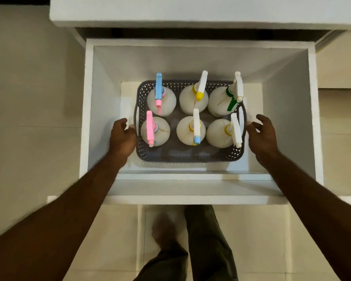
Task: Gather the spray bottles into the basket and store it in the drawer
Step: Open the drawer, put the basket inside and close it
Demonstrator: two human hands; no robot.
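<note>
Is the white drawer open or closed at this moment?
Open. The drawer is pulled out, and the basket stands on its floor.

Six white spray bottles [193,129] with pink, blue, yellow, green and white trigger heads stand upright in two rows of three inside a grey perforated basket [188,155] resting on the open white drawer's [190,199] floor.

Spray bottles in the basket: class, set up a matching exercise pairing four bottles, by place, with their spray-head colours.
Column 1:
1. back-left bottle
2. back-right bottle
3. front-left bottle
4. front-middle bottle

Column 2:
A. all pink
B. white with a green trigger
C. blue with a pink nozzle
D. white with a blue nozzle

Pairs: 1-C, 2-B, 3-A, 4-D
</note>
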